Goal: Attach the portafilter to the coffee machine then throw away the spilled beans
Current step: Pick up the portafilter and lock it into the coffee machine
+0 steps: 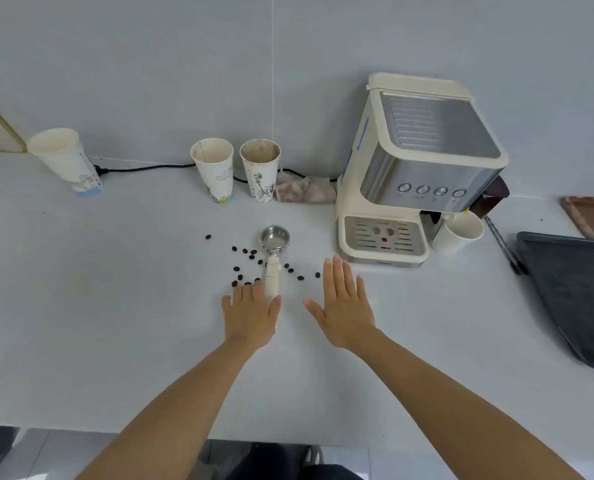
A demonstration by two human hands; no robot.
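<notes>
A portafilter [273,258] lies flat on the white counter, its steel basket pointing away from me and its cream handle toward me. My left hand [252,315] lies over the near end of the handle, fingers loosely spread, not closed around it. My right hand [344,304] hovers flat and open to the right of the handle, holding nothing. Several dark coffee beans [243,263] lie scattered on both sides of the handle. The cream and steel coffee machine [416,168] stands at the back right, its drip tray facing me.
Three paper cups [214,171] stand along the back wall, with a black cable and a crumpled cloth [306,190] behind them. A white mug [461,232] sits right of the machine. A dark tray [579,292] and a brown tray [593,214] lie at the far right.
</notes>
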